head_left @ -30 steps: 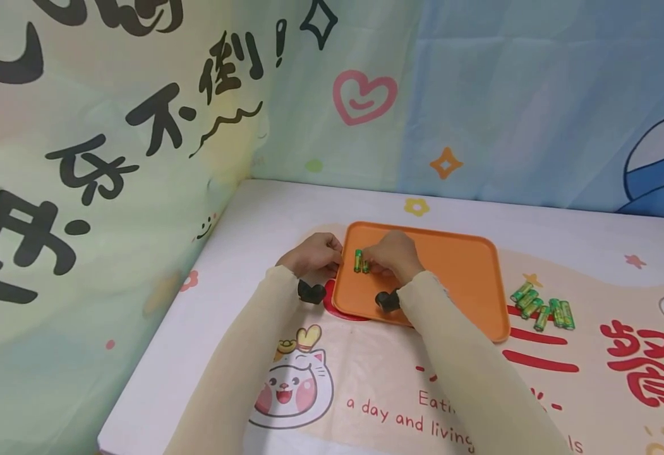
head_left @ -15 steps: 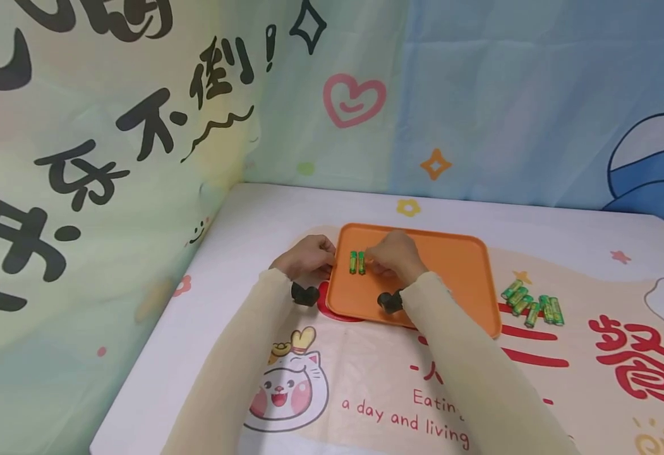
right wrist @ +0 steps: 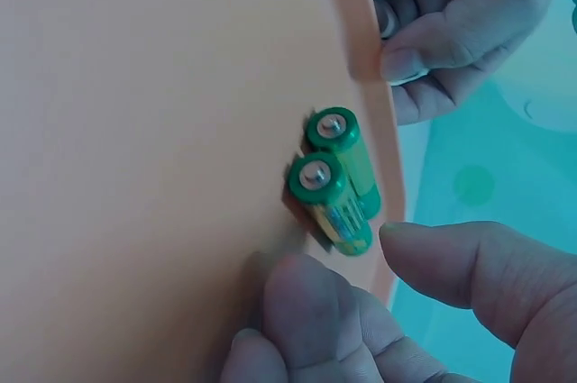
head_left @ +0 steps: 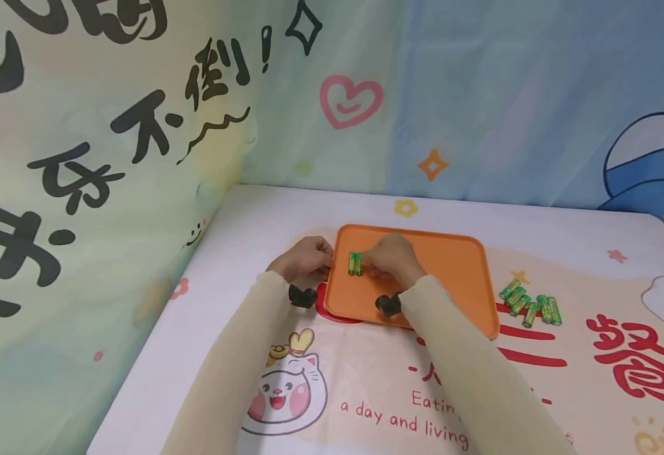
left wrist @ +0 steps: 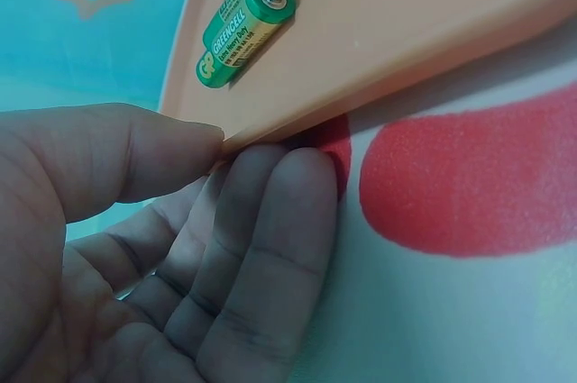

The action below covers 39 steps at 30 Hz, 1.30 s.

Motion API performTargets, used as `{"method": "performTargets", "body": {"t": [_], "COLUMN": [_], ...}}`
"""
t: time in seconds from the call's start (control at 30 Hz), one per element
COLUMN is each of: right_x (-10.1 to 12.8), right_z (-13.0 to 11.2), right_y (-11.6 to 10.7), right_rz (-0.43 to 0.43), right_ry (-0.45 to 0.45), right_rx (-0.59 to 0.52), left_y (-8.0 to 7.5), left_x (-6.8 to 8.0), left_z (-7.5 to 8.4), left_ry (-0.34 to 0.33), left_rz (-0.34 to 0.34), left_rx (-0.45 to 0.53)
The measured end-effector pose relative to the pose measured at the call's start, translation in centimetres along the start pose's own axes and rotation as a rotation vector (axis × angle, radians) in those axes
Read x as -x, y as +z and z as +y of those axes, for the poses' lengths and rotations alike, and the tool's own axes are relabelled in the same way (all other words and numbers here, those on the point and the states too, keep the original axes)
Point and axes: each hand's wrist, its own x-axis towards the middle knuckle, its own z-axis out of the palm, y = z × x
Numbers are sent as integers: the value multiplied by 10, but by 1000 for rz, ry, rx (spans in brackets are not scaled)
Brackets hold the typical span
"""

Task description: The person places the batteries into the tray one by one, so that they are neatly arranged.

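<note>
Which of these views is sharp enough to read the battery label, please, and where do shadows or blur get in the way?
Left wrist view: label on the batteries reads sharply; left hand is shadowed under the tray rim. Right wrist view: right hand fingertips are blurred. Head view: evenly lit, print too small.

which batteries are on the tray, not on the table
The two batteries by the right hand lie on the tray; the other batteries lie on the table right of it.
</note>
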Motion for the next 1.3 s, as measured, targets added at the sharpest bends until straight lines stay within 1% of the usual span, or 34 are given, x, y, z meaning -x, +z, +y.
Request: {"method": "performTargets", "body": {"t": [0.07, 0.1, 0.23, 0.33, 0.4, 0.47, 0.57, 0.67, 0.8, 0.9, 1.0, 1.13, 1.2, 1.3], "right_x": [4, 6, 8, 9, 10, 10, 8, 6, 7, 6, 2, -1, -1, 0], "right_z": [4, 4, -12, -24, -27, -25, -18, -7, 16, 35, 54, 76, 86, 98], "right_y": [3, 5, 22, 28, 27, 22, 8, -15, -53, -82, -104, -123, -128, -132], "right_rz": [3, 2, -51, -77, -77, -67, -53, -25, 16, 36, 66, 88, 79, 78], "right_ry": [5, 0, -79, -119, -130, -141, -151, -131, -61, -1, 41, 84, 112, 144], "right_rx": [-22, -40, -104, -134, -133, -119, -90, -75, -83, -62, -15, 73, 116, 137], "left_y": [-1, -4, -35, -56, -66, -72, -77, -81, -83, -86, -88, -89, -87, -85], "left_x": [3, 6, 29, 45, 54, 60, 67, 71, 71, 70, 71, 71, 71, 70], "left_z": [-5, -8, -31, -45, -53, -59, -67, -70, -68, -66, -63, -63, -63, -65], "left_ry": [-4, -7, -44, -57, -63, -72, -81, -75, -68, -71, -82, -93, -98, -104], "left_rz": [-11, -11, 66, 110, 124, 130, 138, 140, 124, 108, 115, 118, 111, 111], "left_rx": [-18, -22, -21, -26, -29, -35, -33, -34, -17, -17, -16, -3, -2, -2]}}
